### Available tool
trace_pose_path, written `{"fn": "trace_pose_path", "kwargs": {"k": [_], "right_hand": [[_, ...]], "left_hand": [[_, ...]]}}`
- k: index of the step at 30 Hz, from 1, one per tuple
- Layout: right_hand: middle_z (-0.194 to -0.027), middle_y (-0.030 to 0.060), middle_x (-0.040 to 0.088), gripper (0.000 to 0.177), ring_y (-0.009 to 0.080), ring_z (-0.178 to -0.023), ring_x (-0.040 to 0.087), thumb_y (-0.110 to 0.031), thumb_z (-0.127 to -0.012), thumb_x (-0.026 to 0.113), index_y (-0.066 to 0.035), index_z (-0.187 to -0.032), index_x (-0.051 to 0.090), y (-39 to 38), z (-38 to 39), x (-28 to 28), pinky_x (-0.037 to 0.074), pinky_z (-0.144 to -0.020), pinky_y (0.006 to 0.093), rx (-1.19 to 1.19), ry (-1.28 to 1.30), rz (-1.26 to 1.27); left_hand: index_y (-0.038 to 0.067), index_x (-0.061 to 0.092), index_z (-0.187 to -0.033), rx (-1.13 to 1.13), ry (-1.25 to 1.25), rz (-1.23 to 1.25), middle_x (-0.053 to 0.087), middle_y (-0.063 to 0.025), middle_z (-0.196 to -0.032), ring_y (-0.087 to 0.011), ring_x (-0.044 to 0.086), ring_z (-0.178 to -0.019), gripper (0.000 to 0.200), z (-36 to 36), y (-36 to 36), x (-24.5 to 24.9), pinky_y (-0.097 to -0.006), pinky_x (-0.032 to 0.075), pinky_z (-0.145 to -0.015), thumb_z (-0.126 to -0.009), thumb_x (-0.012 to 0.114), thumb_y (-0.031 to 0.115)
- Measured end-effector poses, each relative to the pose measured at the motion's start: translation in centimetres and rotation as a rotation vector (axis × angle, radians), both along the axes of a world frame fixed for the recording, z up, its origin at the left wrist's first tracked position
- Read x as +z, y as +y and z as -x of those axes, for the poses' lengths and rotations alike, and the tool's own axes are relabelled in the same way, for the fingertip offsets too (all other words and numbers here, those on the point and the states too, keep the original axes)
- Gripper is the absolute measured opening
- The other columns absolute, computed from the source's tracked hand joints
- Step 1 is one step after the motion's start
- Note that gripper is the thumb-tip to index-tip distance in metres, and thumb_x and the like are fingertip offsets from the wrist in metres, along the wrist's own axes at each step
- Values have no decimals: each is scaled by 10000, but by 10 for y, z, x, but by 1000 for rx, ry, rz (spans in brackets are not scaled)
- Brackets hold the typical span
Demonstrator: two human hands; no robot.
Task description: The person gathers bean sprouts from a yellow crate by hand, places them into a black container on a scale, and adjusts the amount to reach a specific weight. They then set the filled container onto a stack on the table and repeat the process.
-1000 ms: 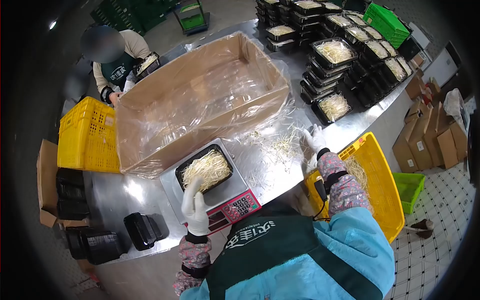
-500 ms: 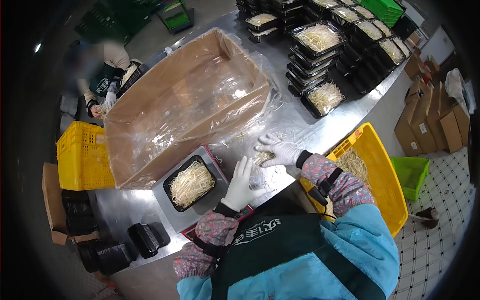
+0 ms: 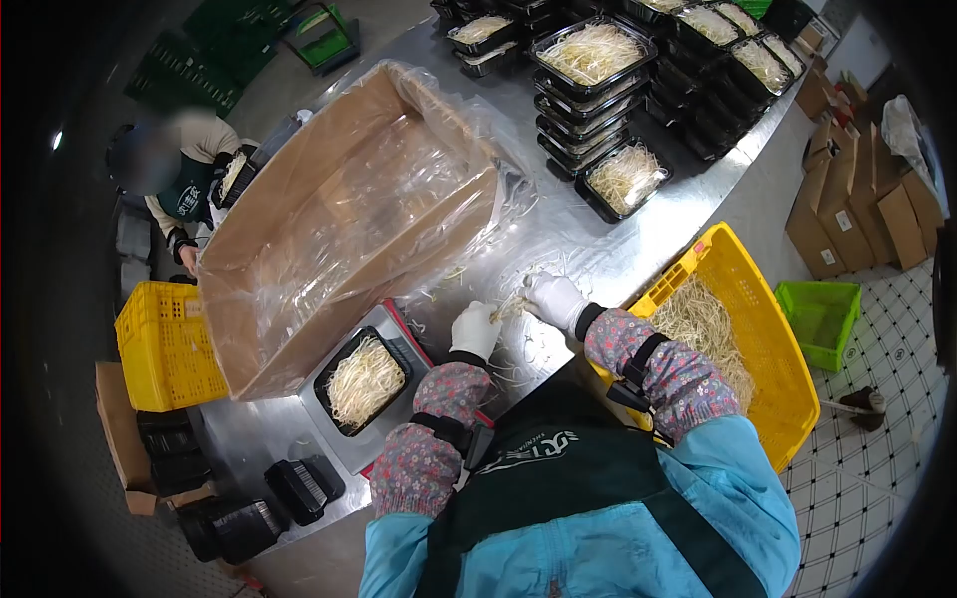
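Observation:
A small bunch of bean sprouts (image 3: 510,305) lies between my two gloved hands above the metal table (image 3: 588,261). My left hand (image 3: 476,331) has its fingers curled at the left end of the bunch. On the other end, the fingers of my right hand (image 3: 555,301) are closed around sprouts. Loose sprouts are scattered on the metal beside both hands. Left of my left hand, a black tray (image 3: 364,381) filled with sprouts rests on a scale (image 3: 317,397).
A large plastic-lined carton (image 3: 244,354) stands beyond the scale. A yellow crate (image 3: 788,374) of sprouts is at my right, another yellow crate (image 3: 164,344) at the left. Filled trays (image 3: 595,55) are stacked at the back. A co-worker (image 3: 189,179) stands across the table.
Both hands have gone from spread fingers to closed ones around the sprouts. The view has shifted slightly.

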State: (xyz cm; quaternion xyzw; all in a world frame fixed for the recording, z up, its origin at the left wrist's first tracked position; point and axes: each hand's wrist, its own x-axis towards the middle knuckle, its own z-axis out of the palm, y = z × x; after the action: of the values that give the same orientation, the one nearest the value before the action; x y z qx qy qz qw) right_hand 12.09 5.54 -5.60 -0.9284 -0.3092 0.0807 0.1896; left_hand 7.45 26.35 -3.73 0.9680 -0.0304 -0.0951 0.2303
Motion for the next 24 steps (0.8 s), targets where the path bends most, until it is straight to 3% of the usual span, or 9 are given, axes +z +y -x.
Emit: {"fn": "trace_pose_path", "kwargs": {"k": [2, 6, 11, 12, 13, 15, 18, 22, 24], "right_hand": [[-835, 130, 664, 182, 321, -819, 657, -273, -798, 697, -117, -888, 719, -5, -6, -10, 532, -707, 430, -18, -101, -88], [-778, 180, 668, 188, 366, -747, 653, -242, -811, 661, -58, -785, 693, -35, -28, 27, 521, -694, 441, -236, 126, -165], [-844, 175, 695, 183, 321, -785, 687, -239, -811, 708, -88, -909, 740, -19, -31, 21, 534, -717, 397, -232, 314, -443], [-839, 170, 697, 201, 325, -792, 686, -255, -816, 702, -92, -928, 740, -12, -22, 26, 537, -740, 404, -218, 326, -385], [-917, 169, 698, 254, 330, -859, 681, -271, -803, 705, -98, -987, 732, -7, -16, 28, 534, -795, 415, -199, 366, -168], [-1077, 175, 663, 365, 338, -993, 647, -292, -794, 704, -104, -1107, 694, -11, -11, 9, 515, -869, 420, -83, 287, -113], [-1189, 181, 585, 551, 358, -1100, 584, -313, -760, 746, -88, -1243, 606, -21, -1, 19, 494, -918, 420, -53, 157, -176], [-1176, 179, 545, 725, 366, -1111, 549, -351, -674, 822, -46, -1268, 538, -5, 20, 58, 488, -916, 435, 35, 75, -10], [-1179, 170, 547, 679, 358, -1104, 554, -344, -689, 810, -49, -1242, 550, 2, 23, 53, 493, -904, 432, 37, 97, 11]], "left_hand": [[104, 741, -949, -8, -1, -26, 669, -125, -951, -328, 659, -894, 214, 1, 4, -10, -421, 526, -800, -763, 730, 207], [127, 736, -905, -43, 2, -5, 656, -118, -925, -328, 652, -884, 138, 10, 12, -2, -452, 521, -784, -828, 637, 183], [117, 710, -1006, -205, -193, 129, 660, -129, -962, -332, 641, -911, 221, 11, -12, 3, -430, 521, -798, -798, 636, 131], [116, 706, -1041, -216, -230, 127, 664, -132, -972, -332, 640, -922, 261, 12, -15, 3, -417, 523, -804, -789, 639, 120], [112, 695, -1070, -195, -205, 140, 664, -133, -981, -335, 636, -934, 291, 15, -12, 4, -416, 522, -808, -784, 641, 117], [104, 674, -1129, -157, -158, 167, 663, -134, -1000, -340, 628, -958, 355, 18, -7, 10, -414, 521, -816, -775, 644, 111], [60, 679, -1129, -65, -110, 320, 670, -144, -1054, -315, 650, -973, 353, 34, 4, 40, -364, 527, -852, -777, 682, 88], [46, 685, -1132, -20, -80, 487, 674, -150, -1090, -270, 669, -1002, 360, 55, 9, 80, -320, 528, -880, -779, 736, 94], [44, 689, -1133, -11, -73, 535, 678, -140, -1100, -252, 672, -1009, 350, 67, 12, 97, -321, 527, -894, -791, 742, 99]]}}
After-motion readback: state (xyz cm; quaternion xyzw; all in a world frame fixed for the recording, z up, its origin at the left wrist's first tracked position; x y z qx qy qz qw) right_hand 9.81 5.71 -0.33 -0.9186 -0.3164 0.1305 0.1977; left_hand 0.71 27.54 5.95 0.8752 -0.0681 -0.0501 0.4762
